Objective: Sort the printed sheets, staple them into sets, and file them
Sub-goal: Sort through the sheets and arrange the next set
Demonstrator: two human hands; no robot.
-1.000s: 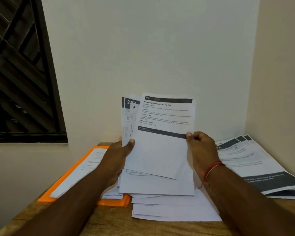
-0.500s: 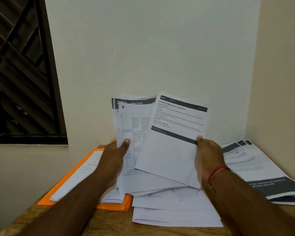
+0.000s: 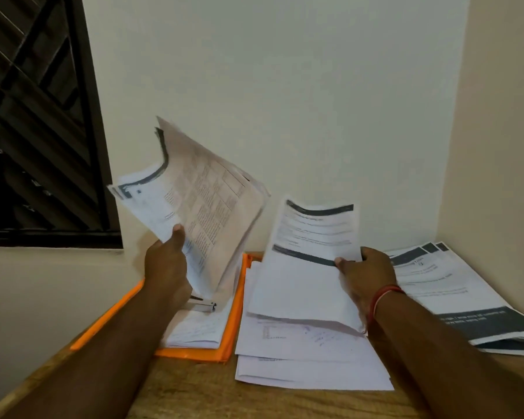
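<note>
Wooden desk (image 3: 194, 391) in a cream-walled corner (image 3: 455, 146); left hand (image 3: 165, 270) grips a sheaf (image 3: 215, 204), right hand (image 3: 366, 273) pinches one sheet (image 3: 312, 234).

a single wide-angle view from the person's head looks forward and down onto the wooden table (image 3: 191, 394), close above its near edge, facing the room's corner; the wall (image 3: 285, 86) fills the upper half, a window (image 3: 37, 116) the left edge
</note>
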